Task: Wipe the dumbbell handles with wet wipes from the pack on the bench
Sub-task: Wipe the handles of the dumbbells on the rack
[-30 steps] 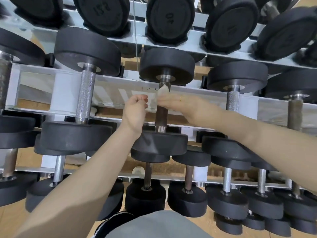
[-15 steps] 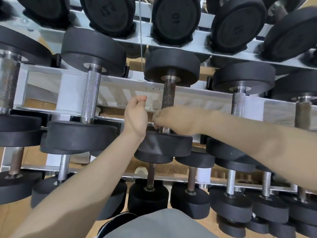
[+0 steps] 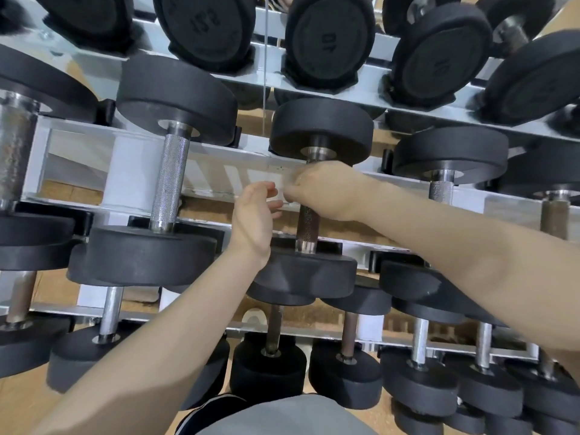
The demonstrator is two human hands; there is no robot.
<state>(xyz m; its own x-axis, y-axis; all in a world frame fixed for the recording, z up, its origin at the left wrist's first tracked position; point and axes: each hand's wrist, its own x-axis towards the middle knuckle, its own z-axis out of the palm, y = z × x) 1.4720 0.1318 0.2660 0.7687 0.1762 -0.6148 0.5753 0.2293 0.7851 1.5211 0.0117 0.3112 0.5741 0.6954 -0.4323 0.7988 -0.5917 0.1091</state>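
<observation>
My right hand wraps the upper dark handle (wipe mostly hidden, perhaps a pale edge). Left hand just beside the handle, fingers loosely curled, holding nothing. White rack behind.

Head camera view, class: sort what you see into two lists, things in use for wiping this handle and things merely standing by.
In use:
- right hand, wrapped round the dark handle
- wet wipe, a white edge under that hand
- left hand, fingers loose beside it

Standing by:
- silver-handled dumbbell to the left
- top-row dumbbell marked 10
- white rack rail
</observation>
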